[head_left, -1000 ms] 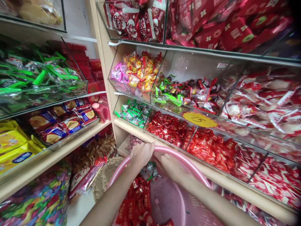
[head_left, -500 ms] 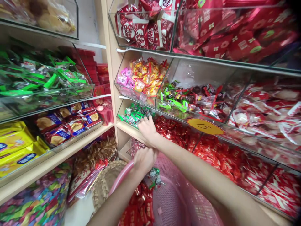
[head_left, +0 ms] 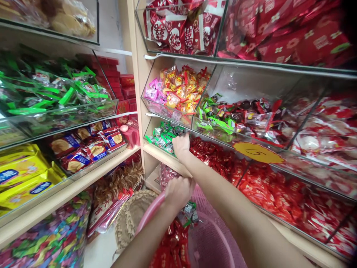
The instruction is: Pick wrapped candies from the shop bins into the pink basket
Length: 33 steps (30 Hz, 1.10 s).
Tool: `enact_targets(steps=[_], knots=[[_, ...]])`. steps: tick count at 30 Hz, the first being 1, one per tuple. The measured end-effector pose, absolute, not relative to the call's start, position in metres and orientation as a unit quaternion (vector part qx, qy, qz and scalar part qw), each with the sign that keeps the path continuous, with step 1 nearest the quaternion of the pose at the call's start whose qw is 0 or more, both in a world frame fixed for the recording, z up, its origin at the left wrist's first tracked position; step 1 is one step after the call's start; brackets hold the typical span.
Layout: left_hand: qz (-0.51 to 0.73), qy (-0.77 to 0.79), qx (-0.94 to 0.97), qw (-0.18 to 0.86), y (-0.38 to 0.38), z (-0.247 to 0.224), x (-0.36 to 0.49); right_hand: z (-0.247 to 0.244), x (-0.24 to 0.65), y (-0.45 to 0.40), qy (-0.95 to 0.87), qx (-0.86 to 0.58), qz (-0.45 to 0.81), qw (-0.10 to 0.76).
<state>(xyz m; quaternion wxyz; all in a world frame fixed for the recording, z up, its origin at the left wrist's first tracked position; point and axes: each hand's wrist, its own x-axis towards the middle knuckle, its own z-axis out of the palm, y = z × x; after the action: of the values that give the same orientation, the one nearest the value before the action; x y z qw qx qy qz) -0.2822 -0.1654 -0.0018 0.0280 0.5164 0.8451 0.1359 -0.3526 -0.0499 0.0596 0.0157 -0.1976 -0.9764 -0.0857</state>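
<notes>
My right hand (head_left: 182, 146) is at the right side of a small bin of green-wrapped candies (head_left: 163, 134), its fingers curled down among them. Whatever those fingers hold is hidden. Below it, my left hand (head_left: 179, 190) is closed around the rim of a pink mesh basket (head_left: 149, 208). Inside the basket lie red-wrapped candies (head_left: 175, 247) and a small pile of green and silver ones (head_left: 189, 214). Beside the green candies, dark red wrapped candies (head_left: 213, 158) fill the neighbouring compartment, partly behind my right forearm.
Clear-fronted bins of yellow-wrapped sweets (head_left: 184, 89) hang just above my right hand. A yellow price tag (head_left: 259, 152) marked 15 sticks out at the right. Left shelves hold green packets (head_left: 55, 89) and yellow packs (head_left: 25, 171). A woven basket (head_left: 129, 216) stands low behind the pink one.
The view has shifted slightly, so shelves and basket sit further right. My right hand remains at the green candies, and my left still grips the basket rim.
</notes>
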Motion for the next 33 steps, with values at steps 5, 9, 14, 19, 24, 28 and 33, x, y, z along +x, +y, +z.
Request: enact_targets(steps=[5,9,14,19,24,28,33], knots=[[0.144,0.846,0.512,0.023,-0.166,0.0,-0.281,0.071,-0.326,-0.061,-0.966,-0.198,-0.107,0.124],[0.143,0.845,0.515,0.013,-0.164,-0.002,-0.279,0.076,-0.277,-0.067,-0.953,-0.154,0.104,0.239],[0.135,0.846,0.515,0.007,-0.162,-0.004,-0.28,0.067,-0.211,-0.068,-0.754,-0.157,0.603,0.208],[0.107,0.848,0.518,0.023,-0.16,-0.002,-0.28,0.049,-0.168,-0.081,-0.616,-0.166,0.737,0.225],[0.086,0.85,0.519,0.025,-0.16,-0.002,-0.279,0.032,-0.154,-0.09,-0.538,-0.181,0.779,0.264],[0.093,0.858,0.506,0.009,-0.16,-0.002,-0.279,0.029,-0.154,-0.091,-0.531,-0.154,0.772,0.313],[0.091,0.853,0.514,0.007,-0.162,0.003,-0.276,0.028,-0.153,-0.092,-0.618,-0.137,0.671,0.387]])
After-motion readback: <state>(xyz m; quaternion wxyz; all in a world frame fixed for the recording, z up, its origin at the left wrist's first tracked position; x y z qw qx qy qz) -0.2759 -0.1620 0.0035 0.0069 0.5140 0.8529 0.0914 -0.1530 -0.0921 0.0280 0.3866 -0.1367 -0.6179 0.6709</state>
